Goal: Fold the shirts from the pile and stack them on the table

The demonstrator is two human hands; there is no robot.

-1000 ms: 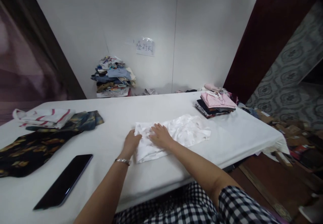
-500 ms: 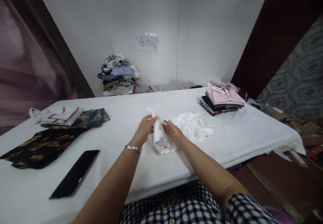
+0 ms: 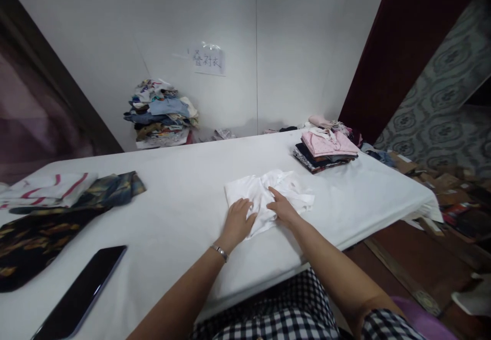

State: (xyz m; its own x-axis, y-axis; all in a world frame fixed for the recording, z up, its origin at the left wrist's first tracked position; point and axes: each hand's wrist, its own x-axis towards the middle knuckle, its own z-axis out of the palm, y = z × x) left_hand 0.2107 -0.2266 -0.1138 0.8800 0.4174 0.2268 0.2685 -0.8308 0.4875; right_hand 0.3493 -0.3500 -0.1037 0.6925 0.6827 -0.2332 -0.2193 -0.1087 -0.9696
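A white-covered surface (image 3: 184, 212) is running across the room in front of a pale wall, with a heap of clothes (image 3: 159, 112) sitting on the floor behind it. You are pressing both hands flat on a white shirt (image 3: 268, 197) lying folded near the front edge, right of centre. Your left hand (image 3: 238, 221) is resting on its near left edge, fingers spread, grip released. Your right hand (image 3: 283, 208) is lying on its middle, also flat and grasping nothing. A stack of folded clothes (image 3: 326, 148), pink on top, is sitting beyond the shirt to the right. A dark patterned garment (image 3: 46, 222) and a phone (image 3: 76, 296) are lying well apart at the left.
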